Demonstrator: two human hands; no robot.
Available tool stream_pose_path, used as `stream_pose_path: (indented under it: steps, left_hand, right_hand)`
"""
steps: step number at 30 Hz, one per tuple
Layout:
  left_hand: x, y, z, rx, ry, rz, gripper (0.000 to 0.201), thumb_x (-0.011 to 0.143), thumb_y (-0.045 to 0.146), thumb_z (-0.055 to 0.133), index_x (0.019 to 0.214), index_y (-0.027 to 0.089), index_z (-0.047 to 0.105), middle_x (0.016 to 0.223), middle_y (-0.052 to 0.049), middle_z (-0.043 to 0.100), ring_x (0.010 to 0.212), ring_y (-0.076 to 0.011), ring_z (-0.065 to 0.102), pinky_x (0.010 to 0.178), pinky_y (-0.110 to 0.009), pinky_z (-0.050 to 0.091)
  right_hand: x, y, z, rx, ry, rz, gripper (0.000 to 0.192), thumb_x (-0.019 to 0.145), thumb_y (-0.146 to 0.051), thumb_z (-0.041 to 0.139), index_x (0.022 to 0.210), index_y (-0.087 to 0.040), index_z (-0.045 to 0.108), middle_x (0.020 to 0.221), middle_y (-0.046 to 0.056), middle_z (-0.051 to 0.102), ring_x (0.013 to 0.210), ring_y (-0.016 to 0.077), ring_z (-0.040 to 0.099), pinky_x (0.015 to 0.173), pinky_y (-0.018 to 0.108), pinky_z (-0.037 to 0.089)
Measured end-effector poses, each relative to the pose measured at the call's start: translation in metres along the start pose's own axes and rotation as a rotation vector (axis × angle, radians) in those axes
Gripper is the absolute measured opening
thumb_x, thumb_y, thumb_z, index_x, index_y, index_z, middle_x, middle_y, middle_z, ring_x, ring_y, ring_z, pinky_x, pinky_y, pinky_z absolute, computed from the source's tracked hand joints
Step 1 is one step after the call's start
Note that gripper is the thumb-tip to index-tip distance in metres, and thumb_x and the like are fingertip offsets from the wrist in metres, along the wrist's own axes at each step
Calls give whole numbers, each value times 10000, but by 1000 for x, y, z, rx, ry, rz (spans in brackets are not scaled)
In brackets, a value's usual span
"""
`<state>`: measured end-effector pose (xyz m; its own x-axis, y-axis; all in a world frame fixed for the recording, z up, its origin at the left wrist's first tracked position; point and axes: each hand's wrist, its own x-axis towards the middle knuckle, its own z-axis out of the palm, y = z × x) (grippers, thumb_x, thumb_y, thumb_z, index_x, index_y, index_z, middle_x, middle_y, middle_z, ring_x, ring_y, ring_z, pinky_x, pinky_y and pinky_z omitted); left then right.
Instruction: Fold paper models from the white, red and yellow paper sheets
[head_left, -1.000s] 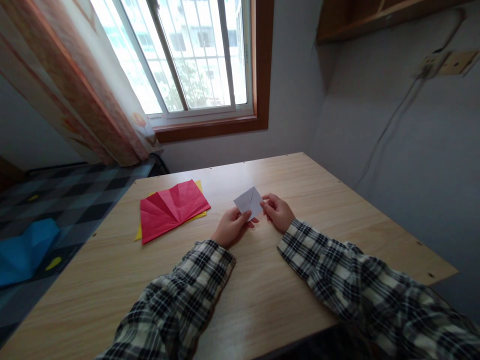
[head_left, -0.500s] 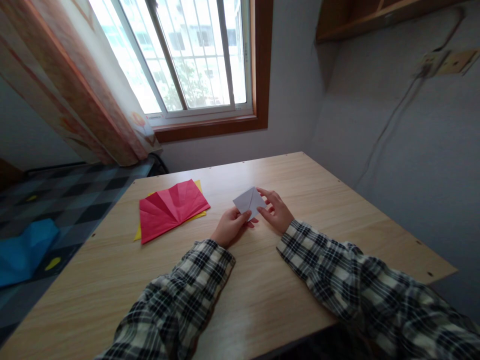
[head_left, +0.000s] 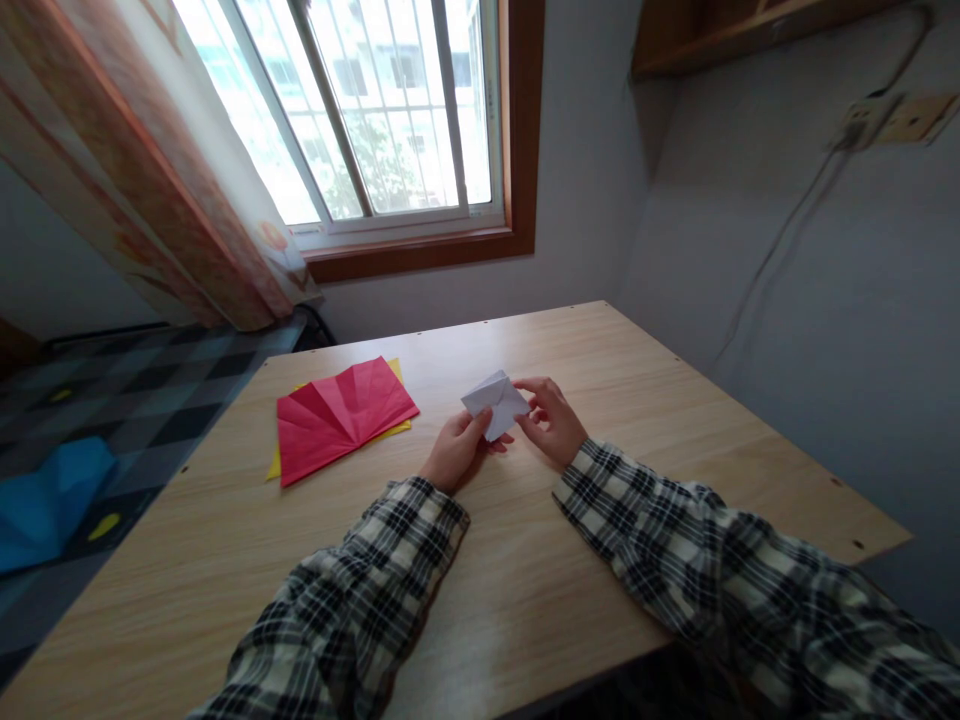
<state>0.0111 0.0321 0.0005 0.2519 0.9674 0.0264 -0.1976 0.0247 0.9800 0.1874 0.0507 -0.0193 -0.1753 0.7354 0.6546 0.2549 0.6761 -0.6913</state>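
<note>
You hold a white folded paper (head_left: 495,400) over a pale wood-grain desk (head_left: 525,570). Your sleeves (head_left: 360,600) are black-and-white plaid. A red pleated sheet (head_left: 341,415) lies on a yellow sheet (head_left: 394,432). The floor (head_left: 150,385) is grey-and-black checked with yellow spots; a blue sheet (head_left: 49,500) lies there.

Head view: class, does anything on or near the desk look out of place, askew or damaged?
Nothing is damaged. The red paper lies skewed over a yellow sheet on the desk. Both hands, left and right, hold a folded white paper. Something blue lies off the desk.
</note>
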Motion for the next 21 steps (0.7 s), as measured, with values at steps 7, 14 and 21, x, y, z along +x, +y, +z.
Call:
stream_pose_path:
  steps: [7, 14, 21]
  left_hand:
    - [1, -2, -2, 8, -5, 2, 437, 815, 518, 686, 912, 94, 647, 701, -78, 695, 597, -140, 628, 596, -255, 508]
    - [3, -2, -3, -30, 17, 33, 489, 810, 571, 668, 945, 103, 636, 732, -68, 686, 631, -151, 632, 602, -265, 523]
    - [4, -5, -5, -3, 6, 27, 441, 831, 535, 658, 923, 104, 653, 771, -71, 689, 654, -144, 624, 618, -258, 515]
  right_hand:
    - [-1, 0, 0, 25, -11, -29, 243, 835, -166, 578, 1064, -243, 613, 1225, 92, 528, 904, 163, 585, 597, 238, 546]
    - [-4, 12, 8, 294, -34, 152, 357, 848, -411, 640, 1153, -225, 648, 1233, 110, 598, 921, 180, 633, 672, 292, 566]
    - [-4, 11, 11, 399, -92, 370, 499, 790, -539, 664, 1132, -175, 668, 812, 27, 679, 624, 133, 585, 606, 293, 528]
